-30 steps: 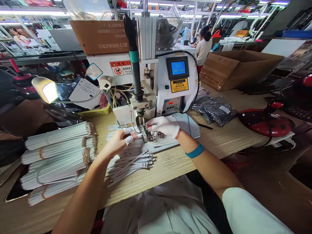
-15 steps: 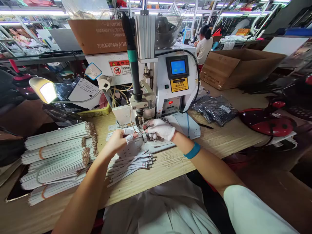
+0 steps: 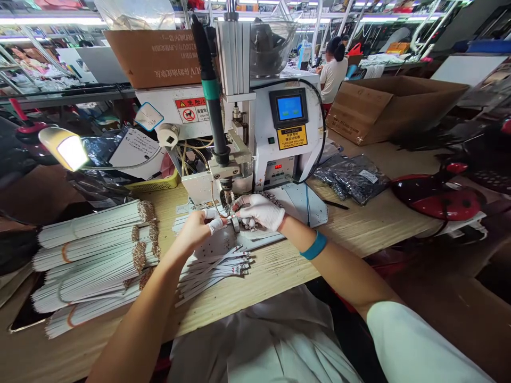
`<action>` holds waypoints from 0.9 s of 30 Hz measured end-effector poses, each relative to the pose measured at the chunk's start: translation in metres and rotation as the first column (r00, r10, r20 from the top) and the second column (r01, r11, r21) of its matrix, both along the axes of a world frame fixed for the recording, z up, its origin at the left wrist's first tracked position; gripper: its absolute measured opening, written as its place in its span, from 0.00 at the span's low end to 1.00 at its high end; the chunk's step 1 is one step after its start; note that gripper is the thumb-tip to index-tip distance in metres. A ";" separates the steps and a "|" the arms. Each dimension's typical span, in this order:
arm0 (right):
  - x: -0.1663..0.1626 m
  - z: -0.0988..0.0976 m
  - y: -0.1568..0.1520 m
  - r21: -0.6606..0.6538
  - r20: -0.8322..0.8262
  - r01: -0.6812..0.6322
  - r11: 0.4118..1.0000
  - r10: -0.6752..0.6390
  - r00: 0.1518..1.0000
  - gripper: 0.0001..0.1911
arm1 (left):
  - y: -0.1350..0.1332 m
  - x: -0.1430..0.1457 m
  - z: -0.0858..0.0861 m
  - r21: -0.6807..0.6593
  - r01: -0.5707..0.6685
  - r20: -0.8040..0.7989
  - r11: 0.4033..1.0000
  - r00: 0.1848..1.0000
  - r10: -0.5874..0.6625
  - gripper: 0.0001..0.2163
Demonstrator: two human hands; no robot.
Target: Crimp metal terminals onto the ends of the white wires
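My left hand (image 3: 199,229), with white covers on some fingers, is closed in a pinch just left of the soldering tip (image 3: 227,198) of a bench machine. What it pinches is too small to make out. My right hand (image 3: 259,210), in a white glove, is closed at the right of the same tip, its fingertips almost meeting the left ones. Its hold is hidden too. A small metal block (image 3: 236,225) sits below the fingertips. Small white and metal parts (image 3: 250,223) lie under my right hand. In front, white strips with small end pieces (image 3: 217,271) are spread out.
Banded bundles of white strips with copper-coloured ends (image 3: 96,260) are stacked at the left. A lit lamp (image 3: 66,149) stands behind them. The soldering machine (image 3: 287,159) rises ahead. Right of it lie plastic bags of parts (image 3: 351,178), an open cardboard box (image 3: 391,109) and a red ladybird-shaped object (image 3: 439,197).
The left fingers have shifted slightly and draw closer together by the tip. My right hand stays nearly in place. The whole view has moved a little.
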State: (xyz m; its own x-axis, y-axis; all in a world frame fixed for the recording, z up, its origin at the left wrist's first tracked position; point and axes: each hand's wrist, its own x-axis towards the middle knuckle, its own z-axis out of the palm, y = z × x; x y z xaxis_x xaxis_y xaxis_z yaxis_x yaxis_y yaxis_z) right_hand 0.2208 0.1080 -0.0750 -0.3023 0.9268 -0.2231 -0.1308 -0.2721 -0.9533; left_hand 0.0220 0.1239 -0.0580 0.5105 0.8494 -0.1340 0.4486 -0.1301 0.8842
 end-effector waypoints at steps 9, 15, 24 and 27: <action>-0.001 0.003 -0.001 -0.017 -0.002 0.013 1.000 -0.013 1.000 0.10 | -0.001 0.002 0.005 0.016 0.005 -0.052 1.000 0.999 -0.004 0.16; 0.001 -0.001 0.001 -0.001 -0.003 0.012 1.000 -0.012 1.000 0.11 | -0.001 0.002 0.006 -0.009 0.004 -0.049 1.000 0.999 -0.005 0.15; -0.003 0.000 0.000 0.005 0.009 0.008 1.000 -0.008 1.000 0.11 | 0.002 0.002 0.002 -0.022 0.016 -0.044 1.000 0.999 -0.017 0.15; 0.005 0.014 -0.002 0.058 0.109 -0.024 0.998 0.017 0.994 0.10 | 0.002 0.000 0.004 -0.018 0.020 -0.017 1.000 1.000 -0.020 0.15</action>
State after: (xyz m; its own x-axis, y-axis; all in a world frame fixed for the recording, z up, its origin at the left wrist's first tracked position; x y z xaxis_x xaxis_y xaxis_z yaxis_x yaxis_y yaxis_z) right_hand 0.2258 0.1063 -0.0615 -0.2984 0.9331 -0.2007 -0.0212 -0.2167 -0.9760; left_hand 0.0215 0.1257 -0.0541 0.5247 0.8366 -0.1574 0.4609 -0.1237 0.8788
